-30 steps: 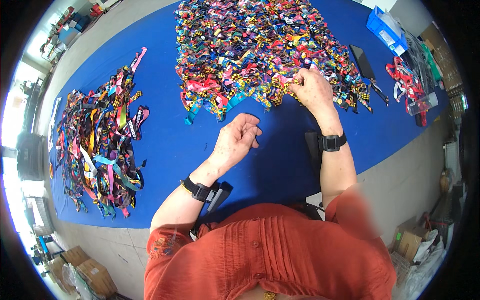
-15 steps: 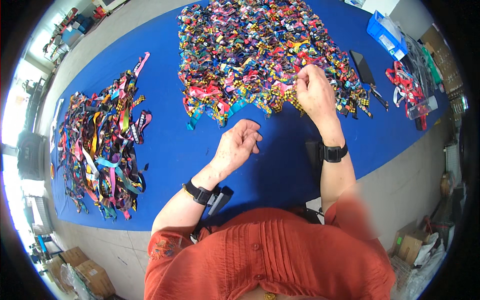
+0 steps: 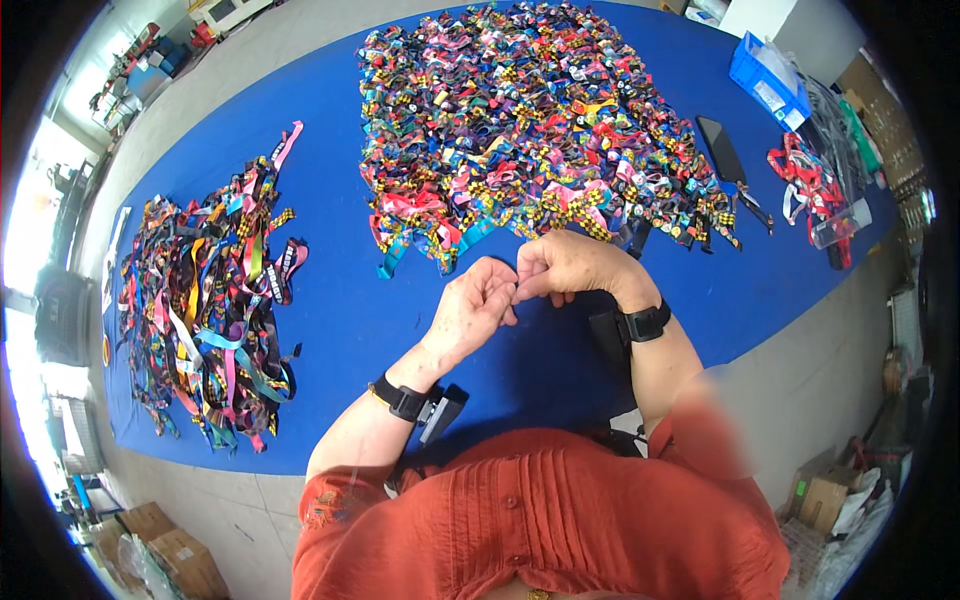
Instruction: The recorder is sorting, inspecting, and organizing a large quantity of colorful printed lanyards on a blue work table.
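My left hand (image 3: pixel 472 308) and my right hand (image 3: pixel 578 268) meet over the blue cloth (image 3: pixel 345 330), just short of the near edge of a wide pile of short looped patterned ribbons (image 3: pixel 500 110). The fingertips of both are pinched together and touch each other. Whatever lies between them is hidden or too small to make out. Off to my left lies a heap of loose, long, multicoloured lanyard straps (image 3: pixel 200 310), apart from my hands.
Right of the ribbon pile lies a black phone (image 3: pixel 720 150). Beyond it are a blue plastic bin (image 3: pixel 768 80), a bunch of red straps (image 3: pixel 800 180) and a clear container (image 3: pixel 842 224). Cardboard boxes (image 3: pixel 180 560) stand on the floor at lower left.
My right hand has come back from the near edge of the ribbon pile to meet my left hand. The left hand has hardly moved.
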Available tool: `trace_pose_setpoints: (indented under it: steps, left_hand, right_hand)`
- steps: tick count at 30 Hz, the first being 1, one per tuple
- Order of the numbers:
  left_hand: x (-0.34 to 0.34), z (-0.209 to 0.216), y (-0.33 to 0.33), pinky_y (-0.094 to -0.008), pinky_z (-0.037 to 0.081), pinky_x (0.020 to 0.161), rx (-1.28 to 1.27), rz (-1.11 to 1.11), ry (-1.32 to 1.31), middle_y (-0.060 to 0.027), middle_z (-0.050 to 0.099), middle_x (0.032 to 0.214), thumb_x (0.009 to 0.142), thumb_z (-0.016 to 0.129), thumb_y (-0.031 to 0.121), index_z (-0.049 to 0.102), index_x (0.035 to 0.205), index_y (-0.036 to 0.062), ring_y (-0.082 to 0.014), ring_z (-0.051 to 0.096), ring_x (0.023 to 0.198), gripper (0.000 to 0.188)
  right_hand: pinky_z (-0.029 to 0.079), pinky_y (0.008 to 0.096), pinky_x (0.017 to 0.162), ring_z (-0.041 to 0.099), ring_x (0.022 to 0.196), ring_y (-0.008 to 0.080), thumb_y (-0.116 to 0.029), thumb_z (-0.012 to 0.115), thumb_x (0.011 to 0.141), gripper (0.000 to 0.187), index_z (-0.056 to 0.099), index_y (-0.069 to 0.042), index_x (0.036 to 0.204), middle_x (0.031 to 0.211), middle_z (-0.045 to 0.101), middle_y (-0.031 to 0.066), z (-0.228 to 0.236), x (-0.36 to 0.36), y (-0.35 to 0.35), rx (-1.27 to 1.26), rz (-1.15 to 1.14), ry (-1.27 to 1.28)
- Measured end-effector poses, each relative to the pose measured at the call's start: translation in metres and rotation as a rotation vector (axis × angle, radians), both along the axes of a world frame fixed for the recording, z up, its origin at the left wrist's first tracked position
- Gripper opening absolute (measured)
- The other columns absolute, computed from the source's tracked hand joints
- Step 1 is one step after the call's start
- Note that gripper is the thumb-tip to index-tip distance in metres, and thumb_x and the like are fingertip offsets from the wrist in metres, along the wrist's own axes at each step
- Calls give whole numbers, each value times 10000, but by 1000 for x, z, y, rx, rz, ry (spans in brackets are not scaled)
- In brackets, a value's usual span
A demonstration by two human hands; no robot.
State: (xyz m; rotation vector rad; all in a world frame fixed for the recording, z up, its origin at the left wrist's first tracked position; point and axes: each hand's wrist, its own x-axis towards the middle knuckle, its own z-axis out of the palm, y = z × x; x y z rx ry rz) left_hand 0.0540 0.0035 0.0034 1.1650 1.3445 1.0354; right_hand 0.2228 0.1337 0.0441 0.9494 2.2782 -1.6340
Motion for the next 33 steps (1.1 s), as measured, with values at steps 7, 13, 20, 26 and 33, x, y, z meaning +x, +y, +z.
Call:
trace_pose_setpoints:
  steps: [7, 13, 20, 26, 33]
  left_hand:
    - [-3, -1, 0, -221, 466, 595, -18, -21, -41, -12, 638, 803, 1022, 525, 67, 563, 1070, 36, -76, 625, 665, 69]
    - [-10, -5, -3, -231, 495, 619, -28, -34, -115, -27, 653, 847, 1030, 538, 87, 567, 1093, 38, -94, 639, 689, 84]
    - [-9, -11, 0, -241, 527, 632, -21, -57, -171, -28, 640, 845, 1035, 529, 83, 567, 1079, 39, -97, 639, 691, 72]
    - [-10, -7, -1, -243, 524, 614, -10, -58, -133, -17, 645, 838, 1032, 532, 88, 565, 1062, 50, -91, 642, 683, 59]
    - [-11, -8, 0, -241, 526, 617, -21, -70, -151, -18, 654, 836, 1030, 536, 94, 565, 1058, 58, -89, 644, 676, 54]
  right_hand:
    - [500, 280, 498, 671, 599, 153, -256, 774, 849, 233, 655, -60, 893, 725, 661, 42, -2, 1, 2, -35, -3, 17]
    - [503, 265, 488, 670, 577, 144, -219, 765, 854, 200, 664, -50, 888, 715, 662, 43, -5, 0, 7, -104, 17, 54]
    - [496, 260, 482, 669, 576, 140, -231, 762, 856, 198, 670, -57, 879, 704, 651, 33, -5, 1, 10, -143, 6, 49]
    - [495, 249, 492, 670, 588, 127, -221, 761, 868, 182, 677, -61, 889, 708, 660, 23, -1, -2, 8, -141, -8, 0]
    - [494, 246, 488, 664, 585, 119, -226, 759, 876, 189, 681, -57, 903, 699, 666, 25, 2, -3, 6, -122, -28, -7]
